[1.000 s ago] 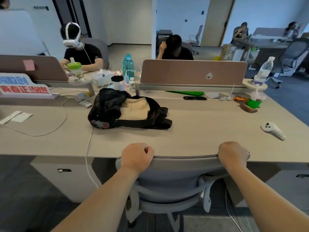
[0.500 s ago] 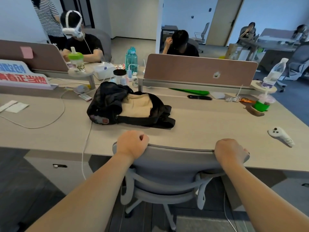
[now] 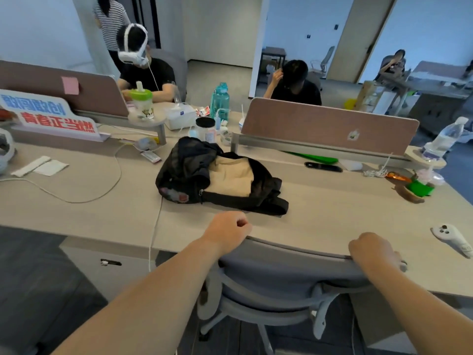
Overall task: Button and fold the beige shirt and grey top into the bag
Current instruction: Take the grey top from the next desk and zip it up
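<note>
Top edge of chair back point(image 3: 294, 267) is gripped by left hand point(image 3: 227, 230) and right hand point(image 3: 372, 249), fingers curled over it; nothing else held. Inside the open black bag point(image 3: 179, 170) on the worktop point(image 3: 332, 208), beige shirt point(image 3: 230, 175) is seen; grey top can't be located. Risk: cable point(image 3: 153, 234) hanging off the worktop edge could be snagged if the chair is swung left, and the bag dragged.

The chair backrest point(image 3: 289, 262) stands against the near desk point(image 3: 332, 216) edge — access runs over its top rim. Beyond it, bare desk surface lies open up to the black bag point(image 3: 184, 165), bounded left by a white cable point(image 3: 155, 226) and right by a white controller point(image 3: 451, 239).
</note>
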`<state>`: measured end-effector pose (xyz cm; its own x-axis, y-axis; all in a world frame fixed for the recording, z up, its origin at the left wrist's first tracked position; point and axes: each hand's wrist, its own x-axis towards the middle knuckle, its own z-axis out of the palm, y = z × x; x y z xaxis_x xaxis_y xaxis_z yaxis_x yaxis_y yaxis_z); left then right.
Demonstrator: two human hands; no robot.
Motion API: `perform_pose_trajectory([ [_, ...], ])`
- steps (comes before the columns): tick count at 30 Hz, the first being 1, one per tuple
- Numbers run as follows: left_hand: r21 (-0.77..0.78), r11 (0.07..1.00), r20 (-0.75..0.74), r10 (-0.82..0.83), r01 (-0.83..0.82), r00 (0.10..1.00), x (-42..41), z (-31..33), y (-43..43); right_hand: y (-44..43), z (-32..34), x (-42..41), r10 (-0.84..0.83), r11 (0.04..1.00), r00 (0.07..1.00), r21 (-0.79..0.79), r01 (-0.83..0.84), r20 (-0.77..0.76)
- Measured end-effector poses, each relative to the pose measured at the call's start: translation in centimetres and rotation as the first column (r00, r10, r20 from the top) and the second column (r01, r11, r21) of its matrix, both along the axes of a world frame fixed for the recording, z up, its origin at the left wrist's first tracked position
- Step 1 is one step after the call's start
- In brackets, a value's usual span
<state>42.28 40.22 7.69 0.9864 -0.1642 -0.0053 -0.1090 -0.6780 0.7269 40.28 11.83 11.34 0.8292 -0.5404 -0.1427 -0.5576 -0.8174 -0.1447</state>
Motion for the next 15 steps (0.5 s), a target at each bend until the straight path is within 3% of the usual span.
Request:
perform_pose_trajectory([
  [3, -0.17, 0.957, -0.055, 0.229, -0.235, 0.972, -0.1, 3.2, 5.5, 6.1, 3.5, 1.3, 0.169, 0.983, 0.984, 0.067, -0.172, 0.057],
  [7, -0.124, 0.855, -0.016, 0.506, -0.504, 0.863, -1.3, 7.2, 16.2, 19.0, 8.5, 4.2, 0.42, 0.88, 0.902, 0.197, -0.432, 0.104],
  [10, -0.162, 0.709, 0.018, 0.697, -0.686, 0.717, -4.1, 9.9, 25.2, 30.5, 11.4, 4.8, 0.633, 0.728, 0.755, 0.201, -0.655, 0.171],
  [15, -0.224, 0.427, -0.021, 0.896, -0.876, 0.443, -12.0, 10.9, 39.4, 49.3, 13.0, 1.3, 0.873, 0.387, 0.435, 0.231, -0.893, 0.22],
])
